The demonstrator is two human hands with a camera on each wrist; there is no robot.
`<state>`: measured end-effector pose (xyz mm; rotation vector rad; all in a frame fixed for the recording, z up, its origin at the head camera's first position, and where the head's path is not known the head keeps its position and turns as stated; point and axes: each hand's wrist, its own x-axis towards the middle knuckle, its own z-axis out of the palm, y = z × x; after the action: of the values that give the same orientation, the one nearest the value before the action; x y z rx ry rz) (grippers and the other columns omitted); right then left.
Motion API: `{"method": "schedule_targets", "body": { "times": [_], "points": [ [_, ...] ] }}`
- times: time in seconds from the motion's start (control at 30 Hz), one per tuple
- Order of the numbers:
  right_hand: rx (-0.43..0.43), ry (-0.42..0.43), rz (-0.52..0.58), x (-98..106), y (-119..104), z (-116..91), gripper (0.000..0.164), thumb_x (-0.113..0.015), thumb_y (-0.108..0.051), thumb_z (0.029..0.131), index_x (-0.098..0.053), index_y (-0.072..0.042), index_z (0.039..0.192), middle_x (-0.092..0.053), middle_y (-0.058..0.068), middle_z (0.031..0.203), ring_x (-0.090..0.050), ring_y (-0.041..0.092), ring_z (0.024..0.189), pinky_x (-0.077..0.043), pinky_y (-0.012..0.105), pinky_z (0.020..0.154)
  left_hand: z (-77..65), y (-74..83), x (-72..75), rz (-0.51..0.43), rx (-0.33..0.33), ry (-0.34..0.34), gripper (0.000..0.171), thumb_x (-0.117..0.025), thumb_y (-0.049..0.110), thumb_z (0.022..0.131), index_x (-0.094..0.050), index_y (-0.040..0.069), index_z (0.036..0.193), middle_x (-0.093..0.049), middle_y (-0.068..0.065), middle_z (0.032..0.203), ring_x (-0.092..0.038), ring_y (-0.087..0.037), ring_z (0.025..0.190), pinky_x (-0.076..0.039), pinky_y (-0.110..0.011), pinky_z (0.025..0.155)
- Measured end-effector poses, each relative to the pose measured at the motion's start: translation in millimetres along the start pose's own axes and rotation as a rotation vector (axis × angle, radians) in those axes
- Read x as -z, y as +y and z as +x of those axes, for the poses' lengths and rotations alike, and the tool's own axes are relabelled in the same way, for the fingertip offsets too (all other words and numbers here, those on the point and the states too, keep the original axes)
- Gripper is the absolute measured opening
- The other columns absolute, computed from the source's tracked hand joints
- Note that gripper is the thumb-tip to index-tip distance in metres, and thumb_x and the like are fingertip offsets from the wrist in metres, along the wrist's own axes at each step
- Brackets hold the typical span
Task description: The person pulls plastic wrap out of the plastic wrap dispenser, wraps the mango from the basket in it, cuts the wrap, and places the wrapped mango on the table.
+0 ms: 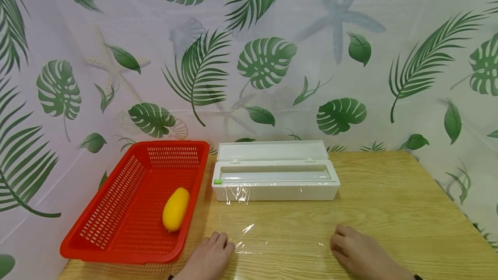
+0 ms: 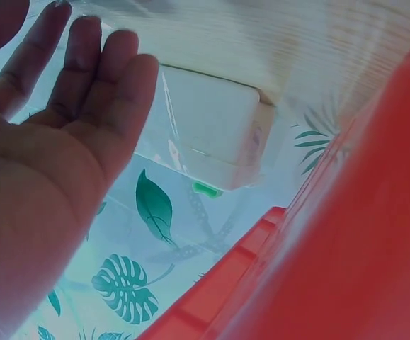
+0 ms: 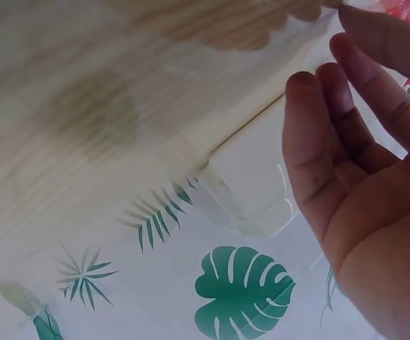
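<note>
A white dispenser box (image 1: 276,191) stands at the back of the table with its lid (image 1: 272,150) raised and a roll (image 1: 272,176) inside. Clear cling film (image 1: 247,228) comes over the box's front and stretches toward me, seen mostly by its glints. At the film's near left corner, my left hand (image 1: 212,257) pinches it between thumb and fingers. My right hand (image 1: 362,252) pinches the near right corner, thumb (image 3: 382,42) close to the fingertips. The film between the fingers is barely visible in either wrist view.
A red plastic basket (image 1: 116,256) stands left of the box, close beside my left hand. Inside it lies a yellow mango-like fruit (image 1: 176,209). A green slider (image 1: 218,181) sits at the box's left front edge. A leaf-patterned cloth (image 1: 272,111) hangs behind the wooden table (image 1: 389,193).
</note>
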<state>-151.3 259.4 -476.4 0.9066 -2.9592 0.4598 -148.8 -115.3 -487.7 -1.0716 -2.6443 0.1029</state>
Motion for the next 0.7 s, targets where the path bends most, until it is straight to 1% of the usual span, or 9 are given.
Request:
{"method": "schedule_targets", "body": {
  "times": [0.17,0.27,0.4,0.53,0.6,0.7],
  "points": [
    [-0.004,-0.006,-0.001,-0.8,1.2,-0.2,0.017,-0.069,-0.019,0.078,-0.055,-0.027,0.072,-0.039,-0.012,0.075,-0.036,0.002,0.059,-0.039,0.022,0.046,0.1,-0.3,-1.8,0.026,-0.003,0.069,0.009,-0.06,0.005,0.072,-0.06,0.009,0.08,-0.044,-0.006,0.081,-0.043,-0.022,0.076,-0.044,-0.031,0.057],
    [-0.005,-0.006,0.004,-0.8,1.6,-0.5,0.018,-0.07,-0.02,0.077,-0.055,-0.027,0.071,-0.038,-0.012,0.074,-0.035,0.002,0.059,-0.038,0.022,0.046,-0.2,0.1,-1.8,0.034,0.004,0.08,0.007,-0.06,0.006,0.071,-0.059,0.01,0.077,-0.045,-0.005,0.08,-0.043,-0.022,0.076,-0.044,-0.032,0.058],
    [0.002,0.009,0.001,0.0,1.6,-1.0,0.018,-0.07,-0.02,0.077,-0.054,-0.026,0.071,-0.037,-0.012,0.072,-0.034,0.002,0.057,-0.037,0.021,0.045,-0.6,1.2,0.0,0.035,0.015,0.029,0.009,-0.061,0.01,0.072,-0.06,0.011,0.081,-0.049,-0.005,0.081,-0.045,-0.022,0.077,-0.045,-0.032,0.058],
    [0.016,0.046,-0.016,-0.5,1.4,-1.9,0.018,-0.07,-0.022,0.077,-0.054,-0.026,0.071,-0.036,-0.013,0.071,-0.033,0.001,0.057,-0.036,0.021,0.045,-0.3,2.4,2.9,-0.01,0.02,-0.066,0.011,-0.061,0.013,0.075,-0.058,0.012,0.085,-0.047,-0.003,0.076,-0.044,-0.018,0.072,-0.042,-0.029,0.054],
    [0.022,0.077,-0.022,-1.3,1.3,-2.6,0.018,-0.07,-0.023,0.078,-0.054,-0.028,0.07,-0.036,-0.014,0.071,-0.033,0.001,0.057,-0.036,0.02,0.045,0.4,2.8,4.1,-0.03,0.026,-0.092,0.01,-0.061,0.013,0.075,-0.057,0.011,0.084,-0.045,-0.002,0.074,-0.043,-0.017,0.07,-0.04,-0.028,0.052],
    [0.03,0.106,-0.022,-2.3,1.8,-3.8,0.019,-0.068,-0.023,0.079,-0.053,-0.029,0.07,-0.038,-0.015,0.072,-0.034,0.001,0.058,-0.037,0.02,0.046,1.2,2.7,5.2,-0.046,0.04,-0.104,0.01,-0.061,0.012,0.074,-0.058,0.011,0.084,-0.044,-0.002,0.075,-0.043,-0.017,0.07,-0.041,-0.028,0.053]
  ]
}}
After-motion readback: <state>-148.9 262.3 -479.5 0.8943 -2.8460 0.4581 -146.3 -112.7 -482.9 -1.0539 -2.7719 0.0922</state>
